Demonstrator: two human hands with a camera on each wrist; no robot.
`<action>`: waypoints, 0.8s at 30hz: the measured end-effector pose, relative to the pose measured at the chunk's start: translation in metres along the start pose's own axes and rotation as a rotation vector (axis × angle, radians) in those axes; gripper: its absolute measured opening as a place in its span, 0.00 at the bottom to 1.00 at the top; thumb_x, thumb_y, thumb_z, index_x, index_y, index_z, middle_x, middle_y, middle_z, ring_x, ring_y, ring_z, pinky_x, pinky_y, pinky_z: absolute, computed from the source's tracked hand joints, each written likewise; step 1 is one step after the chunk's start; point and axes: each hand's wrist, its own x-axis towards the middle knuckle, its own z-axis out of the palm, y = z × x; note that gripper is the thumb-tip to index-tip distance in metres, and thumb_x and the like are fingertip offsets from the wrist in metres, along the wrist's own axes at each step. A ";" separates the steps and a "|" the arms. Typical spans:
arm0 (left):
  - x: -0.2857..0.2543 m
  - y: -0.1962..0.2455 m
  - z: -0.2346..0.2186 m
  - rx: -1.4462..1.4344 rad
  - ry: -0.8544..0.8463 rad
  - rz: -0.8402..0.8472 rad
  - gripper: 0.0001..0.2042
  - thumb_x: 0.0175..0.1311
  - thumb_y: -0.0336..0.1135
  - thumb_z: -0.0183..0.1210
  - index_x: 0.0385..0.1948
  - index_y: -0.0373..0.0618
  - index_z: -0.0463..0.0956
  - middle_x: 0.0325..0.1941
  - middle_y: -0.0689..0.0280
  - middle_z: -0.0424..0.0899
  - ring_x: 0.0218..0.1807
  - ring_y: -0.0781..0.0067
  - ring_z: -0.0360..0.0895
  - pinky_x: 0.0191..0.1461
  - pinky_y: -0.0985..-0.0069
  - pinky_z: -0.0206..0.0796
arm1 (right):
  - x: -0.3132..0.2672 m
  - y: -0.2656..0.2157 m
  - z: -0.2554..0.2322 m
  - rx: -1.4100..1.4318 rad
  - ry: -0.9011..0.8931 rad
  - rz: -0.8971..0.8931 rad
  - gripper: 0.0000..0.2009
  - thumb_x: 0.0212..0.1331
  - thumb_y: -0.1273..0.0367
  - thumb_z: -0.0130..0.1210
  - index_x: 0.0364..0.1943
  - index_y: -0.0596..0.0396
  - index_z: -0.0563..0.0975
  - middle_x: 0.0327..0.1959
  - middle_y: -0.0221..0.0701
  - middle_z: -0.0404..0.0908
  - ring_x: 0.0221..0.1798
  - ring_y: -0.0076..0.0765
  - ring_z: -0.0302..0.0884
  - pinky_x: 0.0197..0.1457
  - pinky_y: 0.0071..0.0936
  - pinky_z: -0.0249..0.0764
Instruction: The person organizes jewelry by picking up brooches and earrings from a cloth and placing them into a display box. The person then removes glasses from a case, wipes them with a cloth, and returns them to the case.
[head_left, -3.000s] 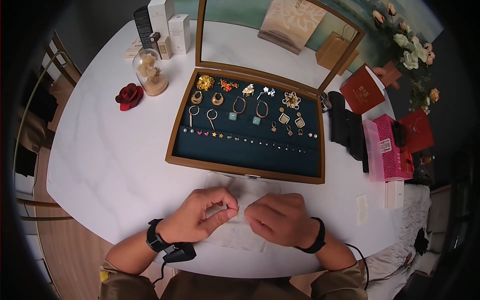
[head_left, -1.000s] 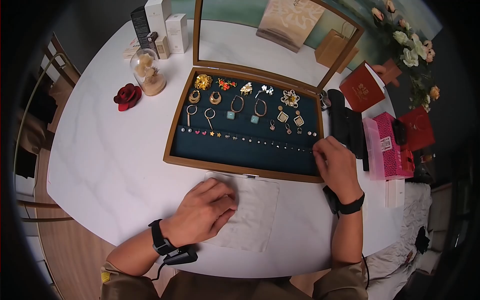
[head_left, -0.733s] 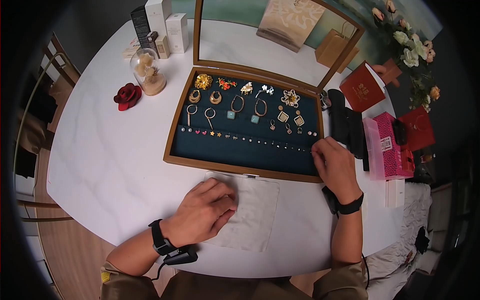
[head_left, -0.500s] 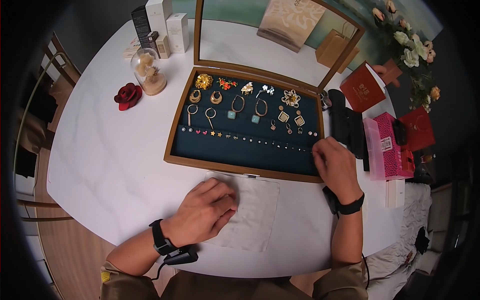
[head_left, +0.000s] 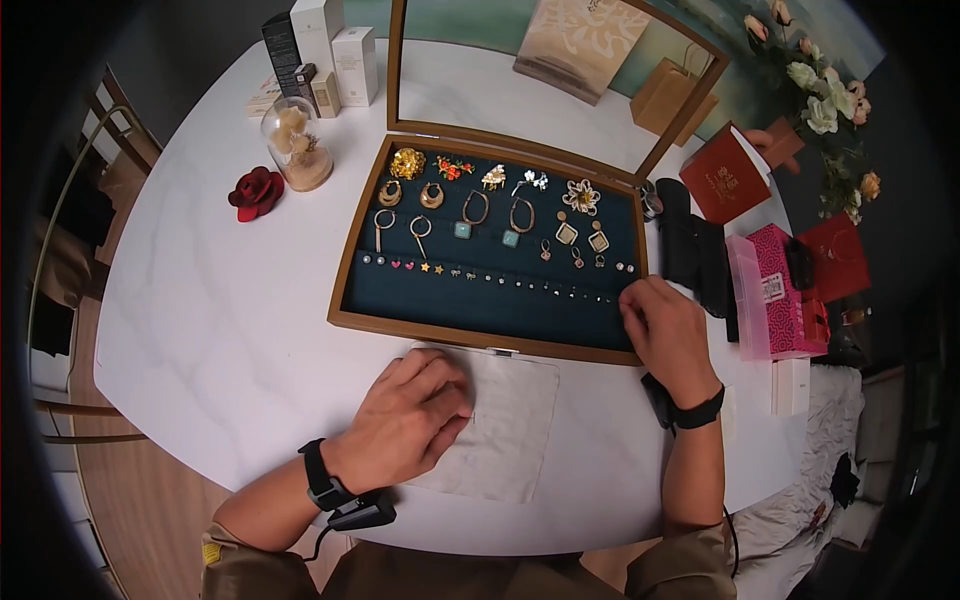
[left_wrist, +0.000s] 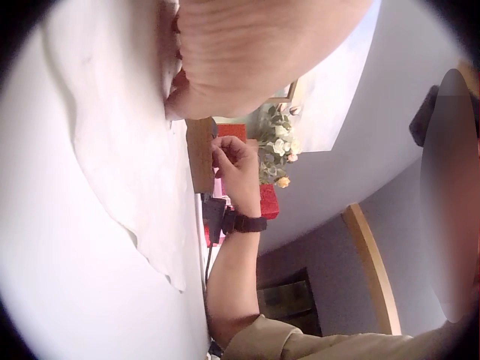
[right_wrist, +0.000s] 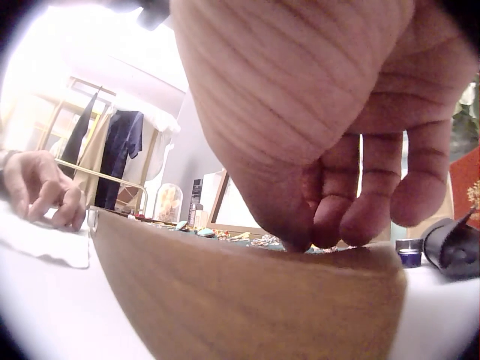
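Observation:
A wooden jewelry box with a dark teal lining stands open, with earrings and brooches in rows. At the right end of the row of small stud earrings, my right hand pinches with thumb and forefinger, right at the box's side rim. The tiny stud between those fingertips is mostly hidden. In the right wrist view the other fingers hang loosely behind the thumb. Near the box front, my left hand rests over a pale cloth, its fingers loosely curled and thumb near the forefinger.
A raised glass lid in a wooden frame stands behind the box. Left of it are a red rose, a glass dome and cosmetic boxes. Black cases, a red card and a pink box sit right.
My right hand has left the cloth, where it worked against the left, and gone to the box's right side. Since then it has shifted slightly left. My left hand has stayed over the cloth.

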 end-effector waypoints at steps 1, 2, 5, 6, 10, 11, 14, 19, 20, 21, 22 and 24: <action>0.000 0.000 0.000 0.000 -0.003 -0.001 0.10 0.49 0.24 0.71 0.33 0.46 0.82 0.48 0.62 0.78 0.57 0.53 0.74 0.60 0.60 0.70 | 0.000 0.000 0.000 -0.001 -0.001 0.000 0.04 0.59 0.75 0.61 0.35 0.54 0.78 0.34 0.35 0.78 0.39 0.48 0.81 0.39 0.42 0.77; 0.000 0.000 0.000 -0.001 -0.007 -0.001 0.10 0.49 0.24 0.71 0.33 0.46 0.81 0.48 0.62 0.78 0.57 0.53 0.74 0.60 0.60 0.70 | 0.000 0.000 0.000 -0.001 -0.001 0.000 0.04 0.59 0.75 0.61 0.35 0.54 0.78 0.34 0.35 0.78 0.39 0.48 0.81 0.39 0.42 0.77; 0.000 0.000 0.000 0.003 -0.013 -0.001 0.10 0.49 0.24 0.71 0.32 0.46 0.81 0.49 0.62 0.78 0.57 0.53 0.74 0.61 0.61 0.69 | 0.000 -0.001 0.001 -0.012 -0.016 -0.002 0.04 0.59 0.75 0.61 0.35 0.54 0.77 0.34 0.34 0.78 0.39 0.48 0.81 0.39 0.42 0.77; 0.000 0.000 0.000 0.003 -0.013 -0.001 0.10 0.49 0.24 0.71 0.32 0.46 0.81 0.49 0.62 0.78 0.57 0.53 0.74 0.61 0.61 0.69 | 0.000 -0.001 0.001 -0.013 -0.010 -0.005 0.04 0.59 0.75 0.61 0.35 0.54 0.77 0.34 0.35 0.78 0.38 0.48 0.81 0.39 0.42 0.77; 0.001 0.000 -0.001 0.029 -0.019 0.011 0.09 0.50 0.24 0.70 0.32 0.46 0.81 0.49 0.62 0.78 0.57 0.53 0.74 0.60 0.61 0.70 | 0.000 -0.002 -0.002 0.004 0.002 0.023 0.04 0.60 0.75 0.61 0.36 0.53 0.78 0.35 0.34 0.79 0.38 0.48 0.82 0.39 0.42 0.77; 0.001 0.001 -0.001 0.041 -0.021 0.017 0.09 0.51 0.25 0.70 0.32 0.46 0.81 0.50 0.62 0.78 0.58 0.53 0.74 0.60 0.60 0.70 | 0.000 -0.002 -0.004 0.004 0.001 0.023 0.04 0.60 0.75 0.61 0.36 0.53 0.78 0.35 0.34 0.79 0.38 0.48 0.82 0.39 0.42 0.77; -0.001 0.001 0.002 0.101 -0.034 0.031 0.08 0.52 0.26 0.70 0.32 0.45 0.81 0.50 0.62 0.77 0.58 0.54 0.74 0.60 0.61 0.69 | 0.001 -0.002 -0.012 0.028 0.091 0.064 0.04 0.61 0.74 0.62 0.37 0.52 0.79 0.35 0.34 0.80 0.36 0.49 0.83 0.38 0.41 0.77; -0.002 0.001 0.004 0.119 -0.039 0.030 0.08 0.53 0.26 0.70 0.33 0.44 0.80 0.50 0.61 0.76 0.58 0.53 0.74 0.61 0.60 0.69 | 0.000 -0.021 -0.019 0.173 0.091 0.041 0.05 0.60 0.74 0.64 0.38 0.53 0.79 0.33 0.34 0.79 0.35 0.48 0.82 0.36 0.39 0.77; -0.002 0.001 0.004 0.097 -0.031 0.018 0.08 0.53 0.26 0.70 0.33 0.44 0.80 0.50 0.60 0.76 0.57 0.53 0.74 0.61 0.59 0.68 | -0.001 -0.026 -0.018 0.246 0.080 0.026 0.06 0.59 0.74 0.64 0.39 0.53 0.79 0.33 0.34 0.79 0.35 0.48 0.82 0.36 0.39 0.77; -0.002 0.001 0.004 0.096 -0.031 0.018 0.08 0.53 0.26 0.70 0.33 0.44 0.80 0.50 0.60 0.76 0.57 0.53 0.74 0.61 0.59 0.68 | -0.003 -0.032 -0.016 0.246 0.080 0.026 0.06 0.59 0.74 0.64 0.39 0.53 0.79 0.33 0.34 0.79 0.35 0.48 0.82 0.36 0.39 0.77; -0.002 0.001 0.002 0.067 -0.032 0.006 0.08 0.56 0.26 0.68 0.35 0.43 0.79 0.50 0.60 0.76 0.58 0.54 0.73 0.61 0.61 0.66 | -0.004 -0.039 -0.014 0.265 0.071 -0.050 0.07 0.59 0.75 0.65 0.39 0.53 0.79 0.33 0.34 0.79 0.35 0.47 0.82 0.36 0.39 0.77; -0.001 0.001 0.000 0.037 -0.034 -0.004 0.07 0.59 0.26 0.66 0.37 0.43 0.78 0.50 0.60 0.76 0.58 0.56 0.72 0.61 0.62 0.64 | -0.009 -0.055 -0.009 0.295 0.030 -0.148 0.08 0.59 0.75 0.65 0.41 0.52 0.79 0.34 0.34 0.78 0.35 0.46 0.82 0.34 0.40 0.77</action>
